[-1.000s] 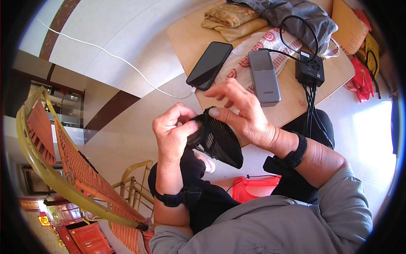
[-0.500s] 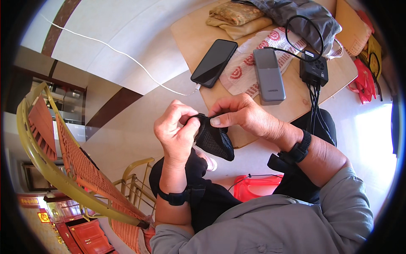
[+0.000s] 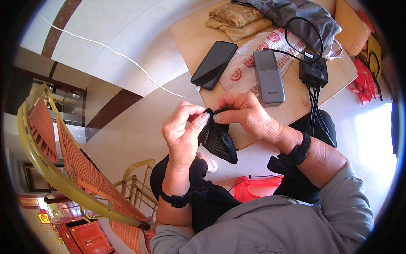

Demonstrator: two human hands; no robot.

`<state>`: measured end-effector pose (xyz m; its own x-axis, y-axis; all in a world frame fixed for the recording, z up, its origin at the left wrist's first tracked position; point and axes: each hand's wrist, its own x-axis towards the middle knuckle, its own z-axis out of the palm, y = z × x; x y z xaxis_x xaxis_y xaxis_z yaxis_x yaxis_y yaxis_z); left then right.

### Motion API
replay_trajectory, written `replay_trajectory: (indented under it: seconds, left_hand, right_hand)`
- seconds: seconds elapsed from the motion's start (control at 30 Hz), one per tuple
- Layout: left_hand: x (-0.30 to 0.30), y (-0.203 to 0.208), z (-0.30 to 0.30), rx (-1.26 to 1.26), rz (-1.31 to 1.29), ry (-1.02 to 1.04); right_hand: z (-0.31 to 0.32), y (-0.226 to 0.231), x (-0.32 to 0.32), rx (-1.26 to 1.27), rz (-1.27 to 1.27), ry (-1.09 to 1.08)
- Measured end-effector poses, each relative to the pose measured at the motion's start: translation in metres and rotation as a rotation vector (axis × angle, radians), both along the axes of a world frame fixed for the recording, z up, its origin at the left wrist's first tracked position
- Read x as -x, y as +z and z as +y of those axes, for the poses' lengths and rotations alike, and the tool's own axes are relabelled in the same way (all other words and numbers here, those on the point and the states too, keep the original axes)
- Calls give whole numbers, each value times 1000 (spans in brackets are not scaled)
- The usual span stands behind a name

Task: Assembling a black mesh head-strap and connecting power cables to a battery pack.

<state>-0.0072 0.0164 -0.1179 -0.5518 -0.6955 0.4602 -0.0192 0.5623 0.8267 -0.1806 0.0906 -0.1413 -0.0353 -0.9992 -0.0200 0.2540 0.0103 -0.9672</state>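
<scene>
Between my two hands hangs a small black mesh pouch, its rounded lower end drooping over my lap. My left hand pinches the pouch's upper edge between thumb and forefinger. On the other side, my right hand grips the same edge close by, its thumb pressed toward the left fingertips. The fingers cover most of the rim, so I cannot tell whether the pouch's mouth is open. A black strap with a small device circles each of my wrists.
On the wooden table lie a black phone with a white cable, a grey power bank, a black fan box trailing cables, and folded cloths. A woven chair stands left; a red plastic stool is below.
My left hand has moved slightly right, closer to the right hand. The pouch has shifted a little right and its lower end hangs slightly lower.
</scene>
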Motion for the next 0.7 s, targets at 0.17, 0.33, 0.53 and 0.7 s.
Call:
replay_trajectory:
  seconds: [0.17, 0.33, 0.53, 0.7]
  left_hand:
    - [6, 2, 4, 2, -7, -12]
    - [2, 3, 3, -121, -10, -13]
    - [6, -3, 7, -272, -118, -99]
    - [2, 1, 0, -375, -185, -157]
  right_hand:
    - [6, -1, -8, 39, 87, -92]
    - [0, -6, -9, 92, -8, -221]
    - [-4, -11, -9, 97, 14, -39]
    - [-1, -7, -10, 10, -23, -189]
